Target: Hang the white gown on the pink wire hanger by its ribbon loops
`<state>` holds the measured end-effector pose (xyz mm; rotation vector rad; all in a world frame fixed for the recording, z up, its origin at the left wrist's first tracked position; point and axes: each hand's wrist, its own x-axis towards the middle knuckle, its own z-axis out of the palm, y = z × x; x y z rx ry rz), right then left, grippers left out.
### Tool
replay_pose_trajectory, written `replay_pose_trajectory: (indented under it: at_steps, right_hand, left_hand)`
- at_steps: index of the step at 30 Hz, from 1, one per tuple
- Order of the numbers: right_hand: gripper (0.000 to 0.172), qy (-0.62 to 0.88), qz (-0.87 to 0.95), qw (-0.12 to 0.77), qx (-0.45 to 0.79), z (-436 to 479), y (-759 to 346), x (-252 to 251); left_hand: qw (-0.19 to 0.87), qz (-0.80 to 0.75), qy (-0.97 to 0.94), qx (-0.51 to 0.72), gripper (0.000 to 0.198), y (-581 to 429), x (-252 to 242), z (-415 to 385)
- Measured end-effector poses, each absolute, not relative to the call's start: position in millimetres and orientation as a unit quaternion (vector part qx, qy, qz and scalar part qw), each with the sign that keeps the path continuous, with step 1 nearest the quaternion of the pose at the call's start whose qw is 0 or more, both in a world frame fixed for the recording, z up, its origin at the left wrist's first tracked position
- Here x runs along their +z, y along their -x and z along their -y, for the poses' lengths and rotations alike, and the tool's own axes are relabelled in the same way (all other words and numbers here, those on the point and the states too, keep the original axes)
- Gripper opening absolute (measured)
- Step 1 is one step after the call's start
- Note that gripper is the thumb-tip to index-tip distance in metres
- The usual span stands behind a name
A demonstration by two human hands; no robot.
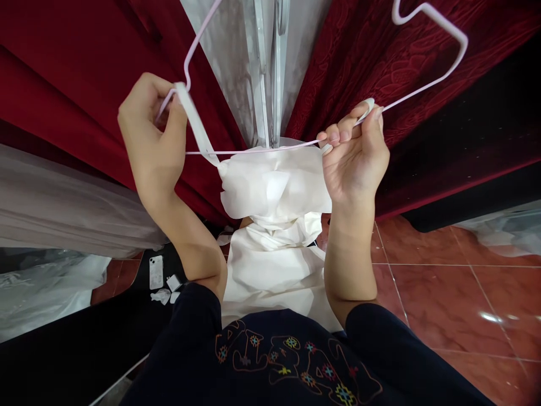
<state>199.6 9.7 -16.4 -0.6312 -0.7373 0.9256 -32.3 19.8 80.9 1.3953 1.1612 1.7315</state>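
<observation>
A thin lilac hanger (437, 20) is held up in front of me between both hands. From it hangs a white strapped garment (274, 192) with a ruffled top, its lower part falling toward my lap. My left hand (150, 138) is closed on the hanger's left end, thumb pressed to a white strap (195, 124) looped there. My right hand (355, 155) has its fingers curled round the right side of the hanger, with a piece of the other strap between thumb and fingers. Part of that right strap is hidden by the fingers.
Dark red curtains (76, 62) hang on both sides, with metal poles (270, 73) between them. A white phone (156, 272) and a charger plug (172, 283) lie on a black surface (84, 338) at left. Red floor tiles (435, 293) stretch to the right.
</observation>
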Motion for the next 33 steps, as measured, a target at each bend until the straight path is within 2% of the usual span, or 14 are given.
replay_pose_trajectory:
  at_steps: [1,4,7,11,13,15,17,20,22,28,31,33]
  right_hand:
    - [0.032,0.307,0.340,0.781,0.425,-9,-200,-16]
    - [0.029,0.347,0.349,0.766,0.414,-5,-203,-13]
    - [0.027,0.337,0.342,0.770,0.420,-2,-205,-11]
    - [0.023,0.296,0.327,0.783,0.439,-3,-210,-9]
    - [0.022,0.300,0.343,0.777,0.434,-4,-211,-10]
    - [0.020,0.312,0.367,0.768,0.421,-5,-210,-12]
    - [0.024,0.323,0.380,0.766,0.406,-7,-205,-15]
    - [0.034,0.336,0.377,0.765,0.399,-9,-191,-19]
    - [0.034,0.335,0.366,0.766,0.408,-9,-184,-20]
    - [0.020,0.313,0.353,0.762,0.444,-3,-198,-9]
    - [0.023,0.332,0.310,0.793,0.406,-2,-220,-2]
    - [0.032,0.346,0.274,0.821,0.362,-2,-234,1]
  left_hand:
    - [0.271,-0.420,-0.625,0.600,0.017,33,79,-23]
    - [0.217,-0.415,-0.701,0.537,0.022,39,70,-32]
    - [0.178,-0.409,-0.697,0.561,0.023,42,61,-40]
    - [0.141,-0.353,-0.693,0.613,0.013,41,51,-45]
    - [0.134,-0.352,-0.676,0.634,0.018,40,44,-42]
    - [0.160,-0.364,-0.626,0.671,0.025,38,36,-37]
    - [0.244,-0.353,-0.540,0.724,0.031,34,25,-31]
    - [0.409,-0.290,-0.400,0.767,0.017,26,8,-23]
    - [0.477,-0.260,-0.346,0.765,0.017,18,0,-20]
    - [0.553,-0.156,-0.305,0.760,0.024,4,7,-12]
    - [0.547,-0.176,-0.297,0.763,0.027,2,12,-12]
    - [0.535,-0.200,-0.289,0.768,0.028,0,11,-14]
